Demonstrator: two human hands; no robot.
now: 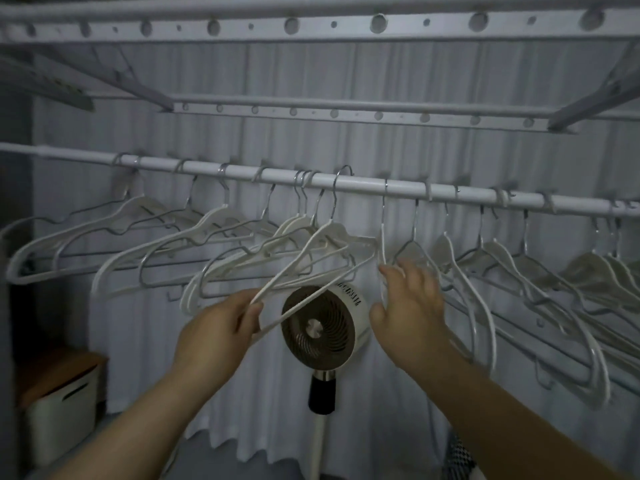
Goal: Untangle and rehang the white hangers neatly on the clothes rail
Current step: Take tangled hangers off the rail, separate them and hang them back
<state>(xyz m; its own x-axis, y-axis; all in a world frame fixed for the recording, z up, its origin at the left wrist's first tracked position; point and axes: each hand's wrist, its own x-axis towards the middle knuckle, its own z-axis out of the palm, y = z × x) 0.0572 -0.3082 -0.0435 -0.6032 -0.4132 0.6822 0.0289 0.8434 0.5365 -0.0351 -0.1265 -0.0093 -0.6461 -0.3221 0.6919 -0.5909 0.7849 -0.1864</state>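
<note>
Subject item: one tilted white plastic hanger [313, 251] with a chrome wire hook, near the middle of the round white clothes rail [363, 187]. Its hook rises just above the rail line, and its body slants down to the left, out of line with its neighbours.

The left hand [221, 327] is closed on the hanger's lower left corner, with thumb and fingers pinching the thin frame where the shoulder arm and bottom bar meet.

The right hand [408, 299] is spread wide with its fingers extended. Its fingertips [385, 270] rest against a narrow white hanger [382, 237] hanging edge-on from the rail just right of the tilted one (motion blur obscures the exact contact).

The remaining white hangers are on the same rail. The left-hand group [138, 244] hangs overlapped, with arms crossing and several hooks bunched together. The right-hand group [519, 271] hangs turned at an angle, spaced along the rail toward the frame edge.

Surroundings: a round white fan [318, 327] with a dark grille stands on a white pole directly below and between the hands. A white pleated curtain [346, 71] covers the wall behind. Grey perforated rack bars [311, 26] run overhead. A white storage box with a wooden lid [59, 410] sits on the floor at lower left.
</note>
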